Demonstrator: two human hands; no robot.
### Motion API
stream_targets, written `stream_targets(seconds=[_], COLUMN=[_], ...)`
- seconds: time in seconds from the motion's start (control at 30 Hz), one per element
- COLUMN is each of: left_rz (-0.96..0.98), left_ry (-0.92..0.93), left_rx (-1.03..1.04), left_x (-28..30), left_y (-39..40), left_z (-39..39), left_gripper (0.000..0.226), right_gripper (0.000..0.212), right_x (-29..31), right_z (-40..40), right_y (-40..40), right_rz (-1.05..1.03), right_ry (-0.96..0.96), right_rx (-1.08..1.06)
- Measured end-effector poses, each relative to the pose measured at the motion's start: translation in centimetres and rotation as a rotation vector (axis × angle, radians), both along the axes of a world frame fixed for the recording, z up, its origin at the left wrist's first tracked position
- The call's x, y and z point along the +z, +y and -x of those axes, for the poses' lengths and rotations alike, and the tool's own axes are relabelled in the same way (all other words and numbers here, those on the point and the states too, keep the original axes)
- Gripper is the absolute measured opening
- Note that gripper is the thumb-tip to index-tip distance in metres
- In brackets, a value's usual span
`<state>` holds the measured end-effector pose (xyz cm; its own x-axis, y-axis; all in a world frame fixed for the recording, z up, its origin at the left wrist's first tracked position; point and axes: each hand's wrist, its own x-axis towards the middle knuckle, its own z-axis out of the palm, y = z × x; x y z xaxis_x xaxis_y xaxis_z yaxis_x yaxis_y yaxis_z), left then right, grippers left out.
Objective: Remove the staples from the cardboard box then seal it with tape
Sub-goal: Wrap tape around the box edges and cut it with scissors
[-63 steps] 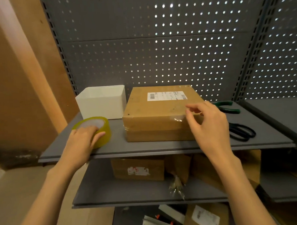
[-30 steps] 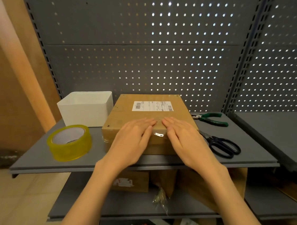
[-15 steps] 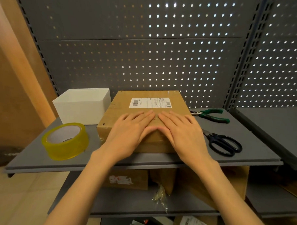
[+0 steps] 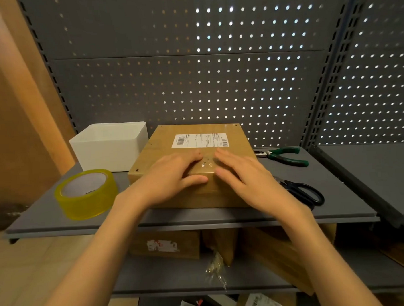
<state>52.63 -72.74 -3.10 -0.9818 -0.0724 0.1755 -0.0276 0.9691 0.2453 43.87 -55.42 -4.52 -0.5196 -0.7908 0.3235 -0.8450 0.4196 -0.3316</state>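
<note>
cardboard box (image 4: 150, 159) with barcoded white label (image 4: 200, 140), text unreadable

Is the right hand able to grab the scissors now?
Probably yes. The right hand lies flat on the cardboard box, and the scissors sit just beside it on the shelf, uncovered.
</note>
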Motion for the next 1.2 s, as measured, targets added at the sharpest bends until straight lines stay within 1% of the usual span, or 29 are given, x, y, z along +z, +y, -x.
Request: stream_targets(seconds=[0.03, 0.07, 0.17, 0.23, 0.4, 0.5, 0.67, 0.83, 0.97, 1.07, 1.13, 1.2], left_rz=[-0.017, 0.013, 0.158, 0.166, 0.104, 0.050, -0.018, -0.140, -0.280, -0.361, -0.340, -0.304], left_ry=[0.013, 0.015, 0.031, 0.088, 0.248, 0.345, 0.445, 0.542, 0.561, 0.538, 0.547, 0.582], left_rx=[0.002, -0.002, -0.004, 0.016, 0.016, 0.034, 0.050, 0.084, 0.084, 0.072, 0.110, 0.153], left_x=[0.1, 0.0, -1.2, -1.8, -2.4, -2.8, -3.4, -3.6, -3.0, -2.2, -2.0, -1.8], left_y=[0.1, 0.3, 1.0, 1.1, 1.2, 1.6, 1.8, 2.3, 2.7, 2.3, 1.6, 0.4], left_z=[0.0, 0.0, 0.2, 0.4, 0.0, -0.3, -0.3, -0.6, -1.2, -2.2, -3.3, -4.8], left_gripper=[0.061, 0.061, 0.059, 0.057, 0.054, 0.049, 0.044, 0.041, 0.034, 0.026, 0.023, 0.023], right_gripper=[0.050, 0.050, 0.054, 0.055, 0.055, 0.054, 0.053, 0.055, 0.051, 0.043, 0.035, 0.031], right_x=[0.1, 0.0, -1.3, -1.9, -2.0, -2.1, -2.2, -2.2, -2.1, -1.5, -1.0, -0.6], right_z=[-0.2, -0.5, -1.0, -0.9, -0.8, -0.9, -0.7, -0.5, -0.7, -0.8, -1.1, -1.7], right_y=[-0.3, -0.7, -1.7, -2.1, -2.2, -2.2, -2.2, -2.2, -2.1, -1.8, -1.4, -1.2], right_rz=[0.054, 0.056, -0.069, -0.095, -0.102, -0.079, -0.057, -0.043, 0.021, 0.163, 0.304, 0.392], right_ry=[-0.020, 0.025, 0.271, 0.323, 0.350, 0.328, 0.337, 0.358, 0.300, 0.135, -0.028, -0.090], right_rx=[-0.030, -0.065, -0.152, -0.202, -0.209, -0.209, -0.215, -0.203, -0.186, -0.152, -0.116, -0.093])
